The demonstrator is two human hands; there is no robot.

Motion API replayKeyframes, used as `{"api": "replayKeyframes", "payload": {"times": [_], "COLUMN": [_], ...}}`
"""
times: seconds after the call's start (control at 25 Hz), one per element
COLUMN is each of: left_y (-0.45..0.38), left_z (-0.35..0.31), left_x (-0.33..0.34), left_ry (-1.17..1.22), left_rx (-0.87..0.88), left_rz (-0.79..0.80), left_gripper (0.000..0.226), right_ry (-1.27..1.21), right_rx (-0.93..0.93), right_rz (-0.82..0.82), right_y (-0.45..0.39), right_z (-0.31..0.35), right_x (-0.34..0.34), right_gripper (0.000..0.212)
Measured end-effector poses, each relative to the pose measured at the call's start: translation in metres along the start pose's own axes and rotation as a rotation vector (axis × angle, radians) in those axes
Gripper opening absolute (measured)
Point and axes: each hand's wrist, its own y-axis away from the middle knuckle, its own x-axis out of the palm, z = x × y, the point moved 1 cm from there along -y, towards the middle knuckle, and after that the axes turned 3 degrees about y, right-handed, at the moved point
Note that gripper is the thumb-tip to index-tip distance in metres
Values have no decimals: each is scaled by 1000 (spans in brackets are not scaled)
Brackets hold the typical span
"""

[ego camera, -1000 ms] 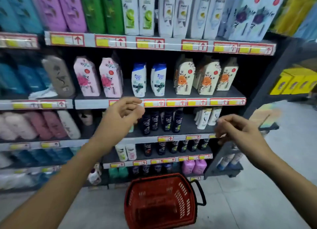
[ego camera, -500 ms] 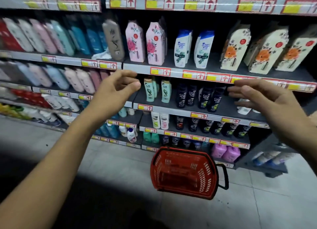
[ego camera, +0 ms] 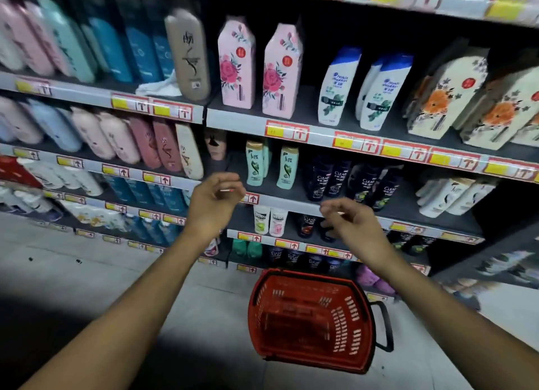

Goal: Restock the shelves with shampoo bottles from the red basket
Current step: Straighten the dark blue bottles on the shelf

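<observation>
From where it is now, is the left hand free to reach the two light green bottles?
Probably yes. The left hand holds nothing and hangs just left of and below the light green bottles, with open shelf space in front of them.

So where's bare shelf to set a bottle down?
Bare shelf shows between the mint-green bottles and the black Clear bottles, and right of those before the white bottles. The left bay's pink bottles are packed tight.
</observation>
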Motion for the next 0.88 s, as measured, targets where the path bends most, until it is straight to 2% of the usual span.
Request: {"api": "replayKeyframes", "payload": {"times": [0.12, 0.32, 0.48, 0.6, 0.64, 0.76, 0.88], "left_y": [-56, -144, -191, -218, -224, -239, -250], "left_z": [72, 154, 188, 206, 210, 225, 242], "left_x": [11, 35, 57, 69, 73, 81, 82], "left_ry": [32, 42, -56, -9, 9, -40, -9], "left_rx": [-50, -36, 14, -29, -43, -10, 22], "left_rz": [-71, -67, -59, -55, -51, 6, 7], "left_gripper": [25, 32, 50, 59, 62, 70, 61], "right_ry": [19, 14, 49, 41, 23, -36, -71], "right_rx": [64, 89, 37, 54, 53, 93, 133], "right_rz": [6, -100, -210, -275, -292, -352, -321], "right_y": [-72, -176, -244, -269, -267, -273, -290], "right_z": [-29, -83, -151, -171, -167, -168, -175], "right_x": [60, 118, 146, 158, 161, 167, 171], "right_gripper": [13, 14, 38, 72, 71, 53, 39]}}
